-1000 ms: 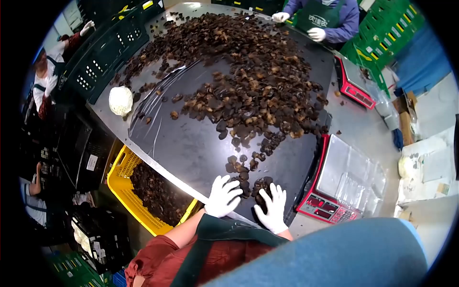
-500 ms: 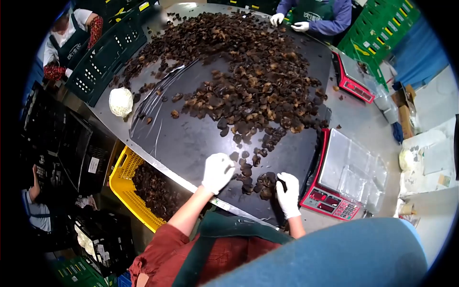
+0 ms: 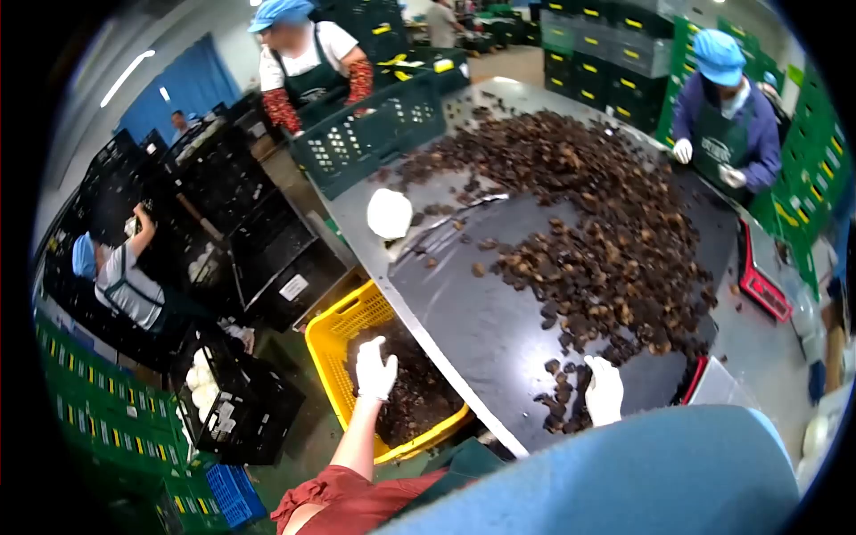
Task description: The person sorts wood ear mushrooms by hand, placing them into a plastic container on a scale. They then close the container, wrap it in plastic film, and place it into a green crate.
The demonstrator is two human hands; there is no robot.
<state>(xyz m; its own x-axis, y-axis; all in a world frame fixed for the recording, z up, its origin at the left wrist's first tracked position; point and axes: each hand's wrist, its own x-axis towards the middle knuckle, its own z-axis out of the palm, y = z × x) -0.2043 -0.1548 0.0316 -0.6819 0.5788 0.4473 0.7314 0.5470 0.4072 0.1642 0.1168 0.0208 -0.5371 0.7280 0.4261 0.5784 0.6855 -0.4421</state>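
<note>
My left hand [image 3: 376, 369], in a white glove, is over the yellow basket [image 3: 323, 339], its fingers apart and nothing visible in them. Dark brown dried pieces [image 3: 415, 392] lie in the basket below it. On the table, my right hand [image 3: 604, 390], also gloved in white, rests beside a small group of dark pieces [image 3: 562, 392]; its fingers are partly hidden, and whether it holds a piece is unclear. Behind it spreads a large heap of the same pieces [image 3: 615, 232] on a black sheet [image 3: 464, 308].
A white round object [image 3: 390, 213] sits near the table's left edge. A green crate [image 3: 374, 134] stands behind it. Two co-workers [image 3: 308, 62] [image 3: 727, 125] stand across the table. Red-framed scales [image 3: 762, 285] are at the right, black crates [image 3: 276, 254] at the left.
My left hand has moved from the table to over the yellow basket, and its fingers have spread. The view has swung left. My right hand is still beside the small group of pieces.
</note>
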